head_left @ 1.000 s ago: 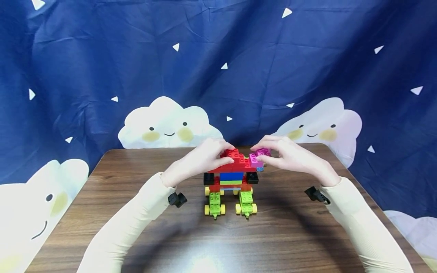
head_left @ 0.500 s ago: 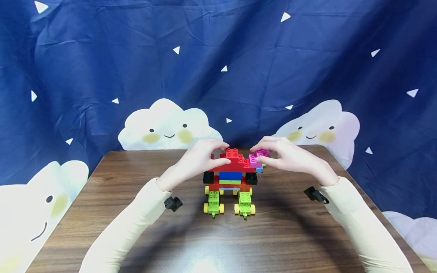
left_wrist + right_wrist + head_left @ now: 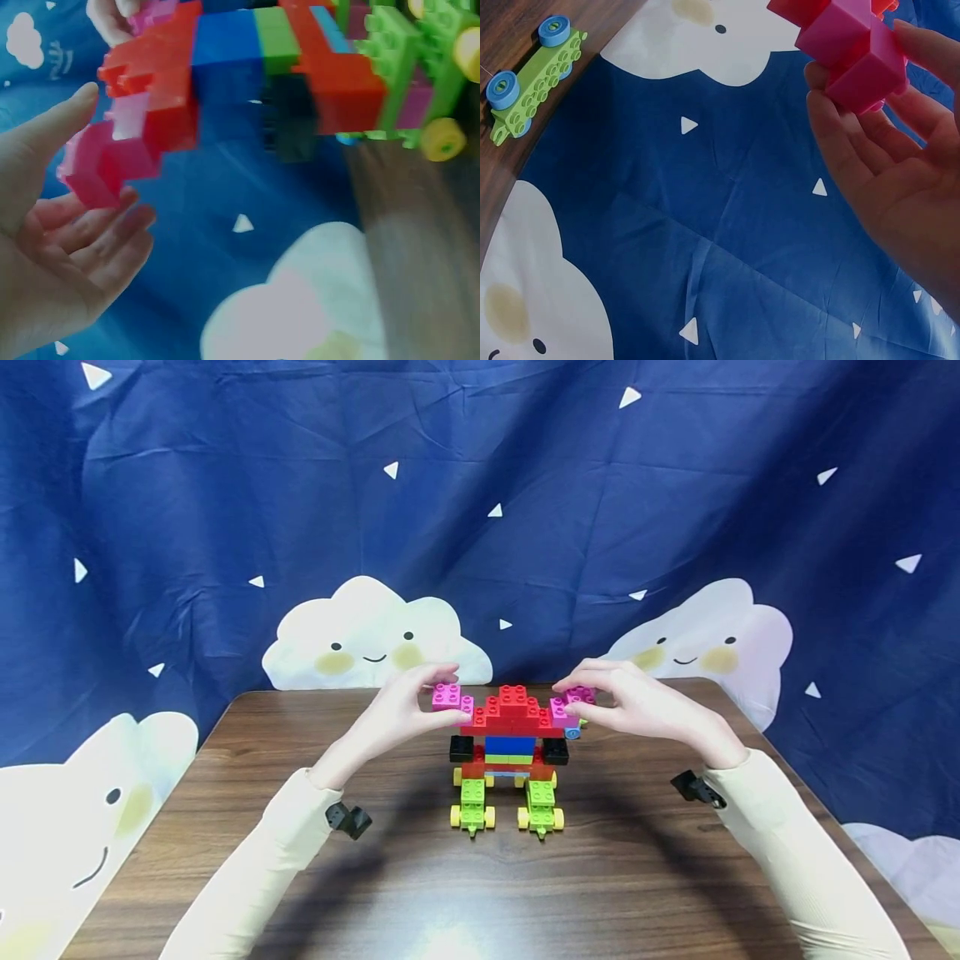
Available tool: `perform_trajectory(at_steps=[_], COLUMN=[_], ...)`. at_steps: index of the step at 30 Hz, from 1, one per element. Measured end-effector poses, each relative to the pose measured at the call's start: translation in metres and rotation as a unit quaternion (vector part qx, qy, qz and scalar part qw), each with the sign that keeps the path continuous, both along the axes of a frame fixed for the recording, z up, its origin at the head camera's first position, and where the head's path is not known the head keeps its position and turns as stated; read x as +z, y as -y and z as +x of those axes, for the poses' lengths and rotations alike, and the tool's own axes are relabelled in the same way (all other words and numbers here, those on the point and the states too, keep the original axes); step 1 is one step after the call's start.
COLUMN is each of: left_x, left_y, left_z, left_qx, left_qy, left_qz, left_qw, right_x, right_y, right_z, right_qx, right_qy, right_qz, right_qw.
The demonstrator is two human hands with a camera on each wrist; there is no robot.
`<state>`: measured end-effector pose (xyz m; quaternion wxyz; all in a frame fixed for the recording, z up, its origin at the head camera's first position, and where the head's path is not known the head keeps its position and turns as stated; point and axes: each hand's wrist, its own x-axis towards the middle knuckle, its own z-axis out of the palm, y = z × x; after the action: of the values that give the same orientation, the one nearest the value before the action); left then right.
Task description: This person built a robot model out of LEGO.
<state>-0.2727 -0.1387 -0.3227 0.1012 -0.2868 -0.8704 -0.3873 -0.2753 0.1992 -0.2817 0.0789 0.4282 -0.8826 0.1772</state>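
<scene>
A toy figure of stacked building bricks stands mid-table in the head view, with a stepped red top (image 3: 513, 710), a blue brick (image 3: 510, 746) below it and black bricks (image 3: 461, 747) at its sides. Lime wheeled bases (image 3: 472, 802) with yellow wheels carry it. My left hand (image 3: 408, 708) is beside the pink bricks (image 3: 447, 696) at the left end. In the left wrist view its thumb (image 3: 71, 109) stands apart from them, fingers loosely spread below. At the other end my right hand (image 3: 633, 703) holds the pink bricks (image 3: 866, 71) between thumb and fingers.
Behind the figure's right side, a lime wheeled base (image 3: 536, 86) with blue wheels sits near the edge of the brown wooden table (image 3: 300, 760). A dark blue cloth (image 3: 480, 527) with white clouds hangs behind the table.
My left hand has moved left, from the red top out to the left pink bricks, which now show. My right hand has stayed at the right pink bricks.
</scene>
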Motion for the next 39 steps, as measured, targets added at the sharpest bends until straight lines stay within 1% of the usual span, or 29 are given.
perform_trajectory(at_steps=[3, 5, 7, 9, 12, 13, 14, 16, 21, 26, 29, 35, 39], left_x=[-0.012, -0.02, -0.029, -0.037, -0.048, -0.05, -0.052, -0.055, -0.06, -0.061, -0.062, -0.061, -0.062], left_y=[0.003, 0.005, 0.005, 0.004, 0.001, -0.001, -0.003, -0.007, -0.017, -0.021, -0.022, -0.022, -0.02], left_z=[-0.002, -0.003, -0.005, -0.006, -0.007, -0.007, -0.007, -0.006, -0.008, -0.009, -0.01, -0.011, -0.012], left_qx=[0.022, 0.032, 0.031, 0.017, -0.007, -0.014, -0.018, -0.022, -0.032, -0.013, -0.004, -0.009, -0.006], left_qy=[0.001, 0.013, 0.042, 0.083, 0.146, 0.168, 0.183, 0.2, 0.208, 0.219, 0.215, 0.213, 0.212], left_qz=[0.005, 0.015, 0.036, 0.061, 0.094, 0.106, 0.113, 0.117, 0.122, 0.152, 0.163, 0.172, 0.171], left_qw=[0.9997, 0.9993, 0.998, 0.9946, 0.9847, 0.98, 0.9764, 0.9725, 0.9699, 0.9636, 0.963, 0.9617, 0.9622], right_x=[0.0, -0.001, -0.001, -0.001, -0.001, -0.001, -0.001, -0.001, 0.0, 0.001, 0.002, 0.003, 0.003], right_y=[0.0, 0.0, 0.0, 0.0, 0.0, 0.0, 0.0, 0.0, 0.0, 0.001, 0.001, 0.0, 0.001], right_z=[-0.001, -0.002, -0.002, -0.002, -0.001, -0.001, -0.001, -0.001, -0.001, -0.002, -0.001, 0.0, 0.001], right_qx=[0.003, 0.007, 0.009, 0.008, 0.003, 0.002, 0.001, 0.001, 0.002, 0.0, -0.002, -0.006, -0.004], right_qy=[-0.005, -0.009, -0.011, -0.007, 0.002, 0.004, 0.004, 0.002, 0.005, 0.01, 0.013, 0.018, 0.018], right_qz=[-0.003, -0.007, -0.01, -0.01, -0.008, -0.007, -0.006, -0.006, -0.009, -0.005, -0.004, -0.002, -0.006], right_qw=[1.0, 0.9999, 0.9998, 0.9999, 1.0, 1.0, 1.0, 1.0, 0.9999, 0.9999, 0.9999, 0.9998, 0.9998])
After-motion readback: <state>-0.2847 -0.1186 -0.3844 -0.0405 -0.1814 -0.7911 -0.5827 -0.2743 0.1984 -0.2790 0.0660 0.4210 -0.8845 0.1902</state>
